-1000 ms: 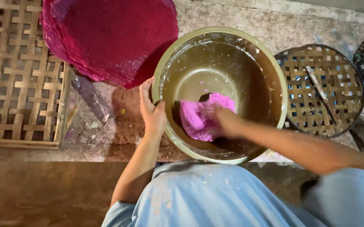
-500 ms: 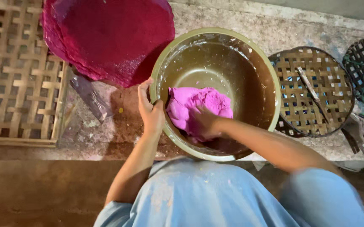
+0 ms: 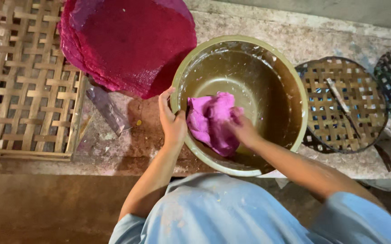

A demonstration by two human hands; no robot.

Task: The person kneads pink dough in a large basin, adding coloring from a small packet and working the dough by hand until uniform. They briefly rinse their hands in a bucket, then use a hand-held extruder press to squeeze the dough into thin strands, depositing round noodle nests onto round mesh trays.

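Right hand (image 3: 245,131) fingers press into soft, pliable pink dough (image 3: 211,122); likely sticky, best scooped from beneath. Left hand (image 3: 173,124) fingers clamp bowl (image 3: 290,90) rim.

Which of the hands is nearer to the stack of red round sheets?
Left. The left hand grips the bowl rim just below the stack of red round sheets; the right hand presses pink dough inside the bowl.
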